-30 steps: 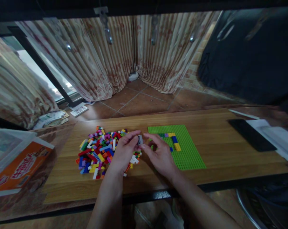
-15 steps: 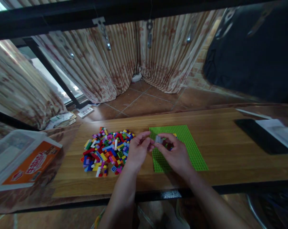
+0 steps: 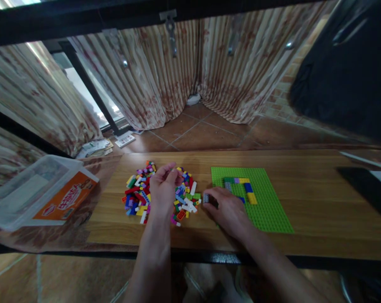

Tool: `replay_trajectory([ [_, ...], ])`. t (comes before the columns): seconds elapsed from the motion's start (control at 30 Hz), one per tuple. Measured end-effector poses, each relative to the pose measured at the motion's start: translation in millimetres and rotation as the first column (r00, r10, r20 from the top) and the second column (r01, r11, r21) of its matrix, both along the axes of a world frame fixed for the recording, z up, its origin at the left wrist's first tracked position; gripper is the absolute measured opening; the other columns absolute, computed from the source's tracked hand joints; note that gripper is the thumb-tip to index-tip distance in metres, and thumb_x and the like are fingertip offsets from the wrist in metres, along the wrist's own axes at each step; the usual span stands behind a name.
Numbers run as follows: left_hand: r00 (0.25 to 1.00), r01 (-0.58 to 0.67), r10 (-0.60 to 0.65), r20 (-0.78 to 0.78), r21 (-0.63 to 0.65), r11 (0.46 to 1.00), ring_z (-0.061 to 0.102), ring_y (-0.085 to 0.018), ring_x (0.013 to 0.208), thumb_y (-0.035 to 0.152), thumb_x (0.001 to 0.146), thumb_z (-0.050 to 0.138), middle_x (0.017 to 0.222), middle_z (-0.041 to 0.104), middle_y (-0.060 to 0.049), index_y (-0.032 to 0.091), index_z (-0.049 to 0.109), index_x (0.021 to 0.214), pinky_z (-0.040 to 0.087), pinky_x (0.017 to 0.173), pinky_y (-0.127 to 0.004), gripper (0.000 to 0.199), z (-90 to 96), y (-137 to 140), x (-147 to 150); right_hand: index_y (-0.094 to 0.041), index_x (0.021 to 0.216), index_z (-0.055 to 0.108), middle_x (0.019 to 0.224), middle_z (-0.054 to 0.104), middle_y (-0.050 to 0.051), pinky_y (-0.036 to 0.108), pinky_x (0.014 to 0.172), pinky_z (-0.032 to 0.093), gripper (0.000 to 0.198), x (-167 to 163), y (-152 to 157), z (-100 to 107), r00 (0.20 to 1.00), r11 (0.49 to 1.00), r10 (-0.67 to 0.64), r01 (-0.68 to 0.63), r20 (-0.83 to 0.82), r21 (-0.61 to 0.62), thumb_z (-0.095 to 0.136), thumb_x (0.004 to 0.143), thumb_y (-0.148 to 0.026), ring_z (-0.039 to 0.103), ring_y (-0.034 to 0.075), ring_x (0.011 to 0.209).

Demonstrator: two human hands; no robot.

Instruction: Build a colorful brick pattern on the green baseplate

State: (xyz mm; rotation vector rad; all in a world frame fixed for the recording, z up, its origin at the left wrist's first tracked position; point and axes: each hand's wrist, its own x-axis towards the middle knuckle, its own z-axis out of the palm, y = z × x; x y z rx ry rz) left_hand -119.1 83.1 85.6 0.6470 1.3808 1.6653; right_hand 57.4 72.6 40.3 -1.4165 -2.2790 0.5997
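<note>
My right hand [image 3: 225, 206] pinches a small grey brick [image 3: 206, 198] between thumb and fingers, at the left edge of the green baseplate [image 3: 269, 210]. Over the heap of mixed bricks [image 3: 135, 202] is my left hand [image 3: 165, 183], thumb and fingers drawn together; whatever may be between them is too small to make out. On the baseplate, bricks form an outline: green, purple and yellow along the far side, a blue brick [image 3: 248, 187] and a yellow brick [image 3: 251, 198] down the right. My right hand hides part of its near left side.
A clear plastic box [image 3: 48, 172] with an orange label stands left of the wooden board [image 3: 307, 189]. A black flat object [image 3: 363, 185] and white paper lie at the right end. Striped curtains [image 3: 159, 80] hang beyond the board.
My hands have moved apart. The left went leftward over the heap, and the right shifted off the bricks on the baseplate with the grey brick still pinched. The view has turned slightly.
</note>
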Motion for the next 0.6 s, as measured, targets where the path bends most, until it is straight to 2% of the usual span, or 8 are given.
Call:
replay_trajectory([
  [0.33,1.000,0.000,0.000,-0.013,-0.005,1.000,0.059,-0.009,0.057,0.030,0.067,0.074,0.069,0.068,0.000,0.014,0.068,0.093,0.047,0.059,-0.023,0.032,-2.2,-6,-13,-0.022,0.107,0.065,0.106,0.069,0.004,0.034,0.087,0.048,0.023,-11,0,-4,0.999,0.999,0.043,-0.043,-0.029,-0.006,0.066,0.084,-0.022,0.062,0.021,0.097],
  [0.5,0.998,-0.055,0.055,0.003,0.034,0.998,0.060,-0.009,0.057,0.026,0.067,0.073,0.067,0.067,0.001,0.014,0.068,0.091,0.047,0.057,-0.021,0.028,-3.6,-8,-25,-0.022,0.103,0.066,0.105,0.070,0.004,0.034,0.085,0.050,0.017,-9,0,-7,0.987,0.999,0.031,-0.024,-0.156,0.047,0.061,0.087,-0.024,0.064,0.020,0.095],
  [0.6,0.989,-0.140,0.135,0.052,0.098,0.985,0.059,-0.008,0.056,0.024,0.067,0.073,0.066,0.066,0.001,0.014,0.068,0.088,0.046,0.057,-0.020,0.023,-1.3,-10,-36,-0.022,0.097,0.068,0.104,0.071,0.005,0.033,0.083,0.051,0.015,-10,-3,-7,0.961,0.995,0.013,0.014,-0.276,0.098,0.055,0.090,-0.025,0.066,0.020,0.095],
])
